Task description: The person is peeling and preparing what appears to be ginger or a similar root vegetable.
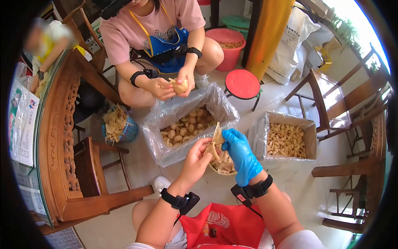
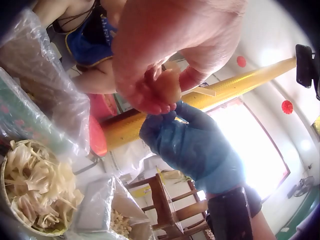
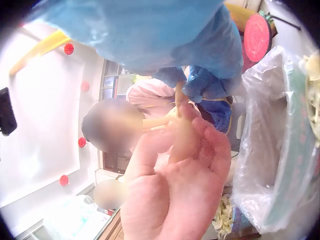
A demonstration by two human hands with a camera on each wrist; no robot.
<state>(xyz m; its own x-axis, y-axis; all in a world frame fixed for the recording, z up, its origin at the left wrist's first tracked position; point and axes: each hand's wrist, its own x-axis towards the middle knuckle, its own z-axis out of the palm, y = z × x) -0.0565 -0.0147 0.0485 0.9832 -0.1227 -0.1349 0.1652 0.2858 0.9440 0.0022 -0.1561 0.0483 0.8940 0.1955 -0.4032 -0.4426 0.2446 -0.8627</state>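
My bare left hand (image 1: 195,159) grips a pale, smooth piece that looks like garlic (image 2: 169,86), its fingers curled round it. My right hand (image 1: 241,155), in a blue glove, pinches the papery garlic skin (image 1: 218,136) at its upper end. A thin strip (image 3: 179,99) runs between the two hands in the right wrist view. Below them stands a round basket (image 2: 4,172) of loose peelings (image 1: 224,162), partly hidden by my hands in the head view. Just beyond is a plastic-lined box (image 1: 155,143) of round bulbs (image 1: 182,132).
Across the box, another person holds a bulb (image 1: 180,86). A lined box (image 1: 313,143) of pale cloves (image 1: 286,139) stands at right. A red stool (image 1: 242,84), a blue basket (image 1: 132,128) of peelings, a wooden chair (image 1: 331,97) and a carved wooden bench (image 1: 62,137) surround the work.
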